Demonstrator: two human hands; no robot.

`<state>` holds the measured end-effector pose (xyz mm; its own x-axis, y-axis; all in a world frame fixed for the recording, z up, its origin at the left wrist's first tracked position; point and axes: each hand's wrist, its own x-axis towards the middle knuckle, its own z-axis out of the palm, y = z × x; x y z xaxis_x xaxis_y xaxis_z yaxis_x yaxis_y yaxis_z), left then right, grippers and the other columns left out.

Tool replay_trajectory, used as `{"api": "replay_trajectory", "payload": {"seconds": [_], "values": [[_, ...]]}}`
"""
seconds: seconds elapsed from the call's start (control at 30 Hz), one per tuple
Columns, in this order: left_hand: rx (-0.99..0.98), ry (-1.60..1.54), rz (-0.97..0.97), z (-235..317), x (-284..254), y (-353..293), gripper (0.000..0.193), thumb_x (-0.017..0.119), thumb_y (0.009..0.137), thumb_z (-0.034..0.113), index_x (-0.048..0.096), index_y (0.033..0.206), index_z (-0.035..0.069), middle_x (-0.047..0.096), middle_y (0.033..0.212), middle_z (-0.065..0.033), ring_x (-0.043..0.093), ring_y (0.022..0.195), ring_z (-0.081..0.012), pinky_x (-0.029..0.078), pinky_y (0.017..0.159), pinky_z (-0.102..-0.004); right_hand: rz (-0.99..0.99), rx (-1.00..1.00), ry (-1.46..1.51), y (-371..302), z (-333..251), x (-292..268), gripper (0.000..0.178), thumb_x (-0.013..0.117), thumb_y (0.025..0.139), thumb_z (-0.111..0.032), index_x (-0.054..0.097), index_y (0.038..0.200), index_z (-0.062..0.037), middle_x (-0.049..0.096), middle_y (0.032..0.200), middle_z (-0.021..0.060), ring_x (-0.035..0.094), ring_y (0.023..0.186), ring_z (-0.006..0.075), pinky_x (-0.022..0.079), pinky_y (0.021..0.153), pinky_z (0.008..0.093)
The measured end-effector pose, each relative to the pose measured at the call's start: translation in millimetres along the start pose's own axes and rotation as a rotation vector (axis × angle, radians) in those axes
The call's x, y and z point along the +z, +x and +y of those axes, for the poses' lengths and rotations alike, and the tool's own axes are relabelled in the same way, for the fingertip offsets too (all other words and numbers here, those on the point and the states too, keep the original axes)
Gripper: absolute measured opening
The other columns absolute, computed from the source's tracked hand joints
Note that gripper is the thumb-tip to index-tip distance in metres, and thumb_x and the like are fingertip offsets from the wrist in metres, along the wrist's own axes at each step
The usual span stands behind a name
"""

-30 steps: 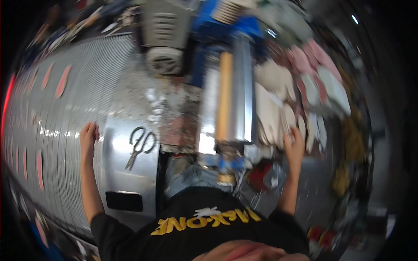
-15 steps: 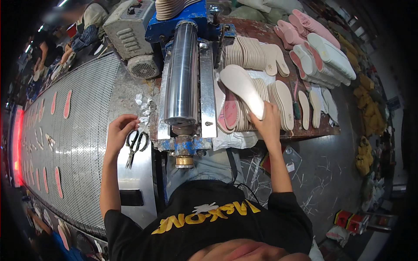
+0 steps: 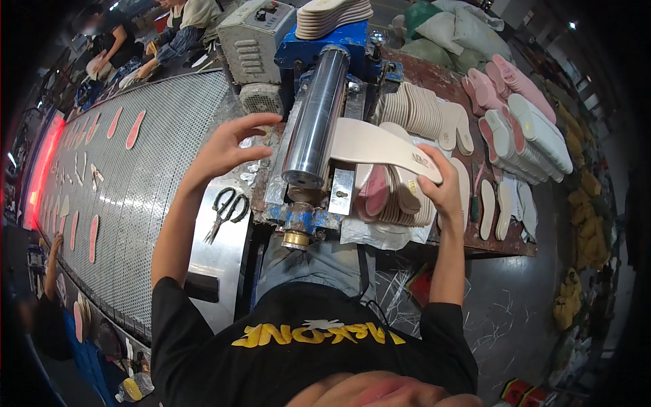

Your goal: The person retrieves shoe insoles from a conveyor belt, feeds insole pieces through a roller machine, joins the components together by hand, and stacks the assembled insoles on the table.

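Observation:
A beige insole (image 3: pixel 376 142) is pinched at one end by my right hand (image 3: pixel 442 183). Its other end meets the right side of a shiny steel roller (image 3: pixel 317 115) on a blue-ended machine; whether the tip is under the roller is hidden. My left hand (image 3: pixel 237 144) hovers left of the roller, thumb and fingers apart, holding nothing. Beneath the held insole lie more beige insoles (image 3: pixel 407 211) and a pink-faced insole (image 3: pixel 375 193). Black-handled scissors (image 3: pixel 226 211) rest on the metal surface below my left hand.
A mesh conveyor (image 3: pixel 163 163) carrying pink insoles runs along the left. Stacked beige insoles (image 3: pixel 410 108) and white and pink ones (image 3: pixel 536 136) cover the right table. A grey control box (image 3: pixel 254 44) stands behind the roller. Other people work at the far left and lower left.
The insole in my right hand has swung from above the stacks to the roller, its far end now against it. My left hand has risen toward the roller and its fingers have spread.

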<state>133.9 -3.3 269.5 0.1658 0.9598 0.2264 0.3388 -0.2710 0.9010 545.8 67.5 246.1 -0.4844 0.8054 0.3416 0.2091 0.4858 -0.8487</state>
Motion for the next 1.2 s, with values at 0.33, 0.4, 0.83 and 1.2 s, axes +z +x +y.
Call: {"api": "replay_trajectory", "payload": {"seconds": [0.33,0.4,0.83,1.2], "values": [[0.289,0.675,-0.049,11,-20,6,0.08,0.082,0.064,0.043,0.051,0.128,0.006,0.054,0.128,-0.0114,0.049,0.118,-0.0294,0.04,0.1,-0.0397,0.219,0.058,-0.467,-6,33,43,0.073,0.076,0.075,-0.025,0.042,0.134,0.0001,0.052,0.107,0.016,0.052,0.101,0.0324,0.041,0.09,0.0391],[0.405,0.856,-0.014,-1,-37,2,0.076,0.08,0.064,0.046,0.053,0.121,0.004,0.058,0.117,-0.011,0.052,0.108,-0.0301,0.041,0.094,-0.0405,0.287,0.027,-0.782,-19,52,45,0.069,0.074,0.077,-0.027,0.043,0.13,0.0046,0.051,0.111,0.0242,0.048,0.107,0.0402,0.038,0.094,0.0451],[-0.286,-0.677,0.27,-147,-15,-187,0.076,0.074,0.08,0.019,0.032,0.142,0.009,0.054,0.12,-0.0099,0.056,0.1,-0.0168,0.048,0.085,-0.0325,0.167,0.304,-0.916,-44,89,58,0.073,0.068,0.082,-0.039,0.042,0.128,0.0121,0.05,0.116,0.0332,0.047,0.109,0.0477,0.038,0.096,0.0486],[0.039,-1.237,1.4,-197,-89,-301,0.049,0.058,0.091,0.015,0.034,0.131,-0.002,0.044,0.126,-0.0177,0.048,0.12,-0.0355,0.041,0.103,-0.0522,0.112,0.207,-1.021,-54,118,37,0.053,0.058,0.09,-0.026,0.044,0.124,0.0124,0.05,0.109,0.0333,0.049,0.104,0.047,0.04,0.09,0.0486]]}}
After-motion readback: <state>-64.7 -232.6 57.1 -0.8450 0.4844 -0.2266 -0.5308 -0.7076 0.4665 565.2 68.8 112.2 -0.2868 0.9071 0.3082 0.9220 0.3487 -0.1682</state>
